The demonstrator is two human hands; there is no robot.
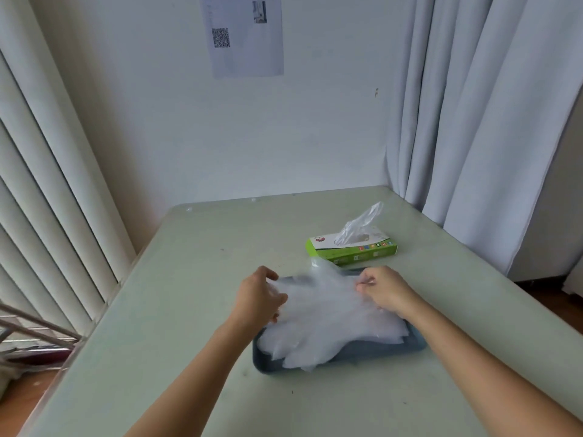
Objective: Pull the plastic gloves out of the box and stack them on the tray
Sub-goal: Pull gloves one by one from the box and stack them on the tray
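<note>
A dark grey tray (pixel 372 351) lies on the pale green table, holding a heap of clear plastic gloves (pixel 334 329). Over the tray's far side I stretch one clear glove (pixel 318 285) between both hands. My left hand (pixel 260 298) pinches its left edge with curled fingers. My right hand (pixel 383 290) pinches its right edge. Behind the tray stands the green and white glove box (pixel 350 250), with another glove (pixel 362 223) sticking up out of its top slot.
The table (pixel 189 310) meets a white wall at the back. Curtains hang at the right (pixel 473 121) and vertical blinds at the left (pixel 47 184). A metal rack (pixel 31 326) shows past the table's left edge. A printed sheet is stuck to the wall.
</note>
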